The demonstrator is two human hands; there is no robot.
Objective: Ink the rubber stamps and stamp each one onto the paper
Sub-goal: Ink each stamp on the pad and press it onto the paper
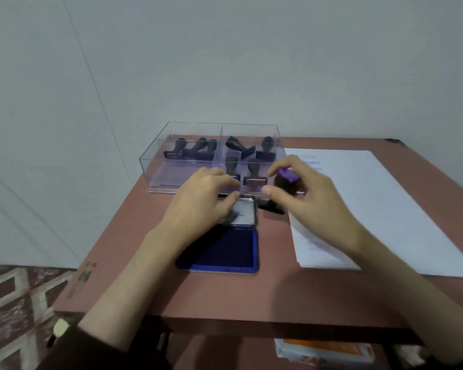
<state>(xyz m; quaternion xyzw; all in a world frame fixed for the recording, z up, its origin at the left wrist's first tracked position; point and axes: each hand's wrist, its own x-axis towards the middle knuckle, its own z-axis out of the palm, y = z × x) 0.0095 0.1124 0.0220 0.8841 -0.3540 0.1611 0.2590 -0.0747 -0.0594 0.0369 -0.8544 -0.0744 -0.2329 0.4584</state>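
Loosely curled, the fingers [286, 162] of the right hand [314, 194] pinch a black stamp [284, 183], purple face tilted up, between ink pad [225, 249] and paper [385, 209]; the left hand [202, 198] rests slack-fingered on the pad's lid [247, 216]. A weak grip could drop the stamp and smear that paper

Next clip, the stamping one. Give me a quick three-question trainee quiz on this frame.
1. True or false: the clear box has two compartments, and both hold stamps.
2. The open ink pad lies: A) inside the box; B) on the table, left of the paper; C) on top of the paper.
3. Which hand holds a stamp outside the box?

Key: 1 true; 2 B; 3 the right hand.
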